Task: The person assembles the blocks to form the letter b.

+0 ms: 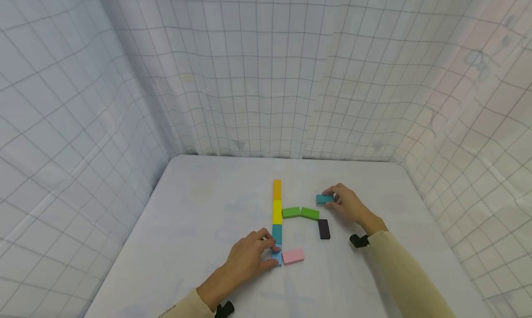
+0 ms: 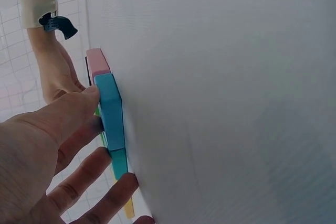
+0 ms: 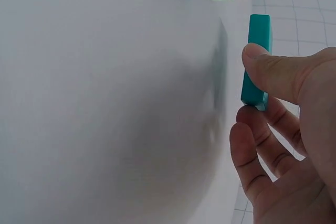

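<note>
In the head view my right hand (image 1: 347, 205) pinches a teal block (image 1: 324, 199) between thumb and fingers. The right wrist view shows this block (image 3: 255, 61) raised off the table, its shadow lying apart from it. My left hand (image 1: 249, 255) has thumb and index finger on a light blue block (image 2: 110, 111) lying on the table. That block is the near end of a straight column, followed by a teal-blue block (image 1: 277, 233), a yellow block (image 1: 277, 212) and an orange block (image 1: 277, 189). Beside the light blue block lies a pink block (image 1: 293, 256).
Two green blocks (image 1: 291, 213) branch rightward from the yellow block, the second one angled. A black block (image 1: 324, 229) lies near the second one's right end. White cloth with a grid pattern (image 1: 257, 78) walls the back and sides of the white table (image 1: 187, 225).
</note>
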Motion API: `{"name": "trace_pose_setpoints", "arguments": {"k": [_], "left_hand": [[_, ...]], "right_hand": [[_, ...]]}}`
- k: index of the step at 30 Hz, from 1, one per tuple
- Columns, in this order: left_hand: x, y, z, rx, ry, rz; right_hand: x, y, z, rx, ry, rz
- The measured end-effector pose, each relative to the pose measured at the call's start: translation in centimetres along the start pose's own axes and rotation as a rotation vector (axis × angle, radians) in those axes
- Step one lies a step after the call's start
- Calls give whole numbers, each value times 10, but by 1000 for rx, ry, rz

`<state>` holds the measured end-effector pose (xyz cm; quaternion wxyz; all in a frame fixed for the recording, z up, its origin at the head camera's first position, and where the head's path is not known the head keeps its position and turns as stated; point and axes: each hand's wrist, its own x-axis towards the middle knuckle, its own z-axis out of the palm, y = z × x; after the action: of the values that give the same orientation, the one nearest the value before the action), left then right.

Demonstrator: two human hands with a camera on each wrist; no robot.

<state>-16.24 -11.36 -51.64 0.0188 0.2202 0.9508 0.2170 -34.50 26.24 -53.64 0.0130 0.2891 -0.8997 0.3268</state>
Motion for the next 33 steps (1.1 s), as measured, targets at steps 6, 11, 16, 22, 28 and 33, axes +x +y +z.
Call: {"name": "trace_pose_setpoints", "arguments": {"k": [6,11,16,22,28,33], "left_hand": [[0,0,-1,-4,26,15],[1,-2,0,-34,38,27],[0,-3,0,-68,9,7],[-2,-4,2,-89,13,-7],[-3,-4,2,-116,23,-13],[-2,-4,2,-114,25,-18]], "right_hand": [[-3,-24,-2,-33,-14,63],[-8,-35,-2,-36,-18,71],[-14,-44,-1,-9,-31,38],[-21,-55,0,7,-58,43],[-28,-62,2,6,-55,20],[-33,-66,5,8,-50,-11]]}}
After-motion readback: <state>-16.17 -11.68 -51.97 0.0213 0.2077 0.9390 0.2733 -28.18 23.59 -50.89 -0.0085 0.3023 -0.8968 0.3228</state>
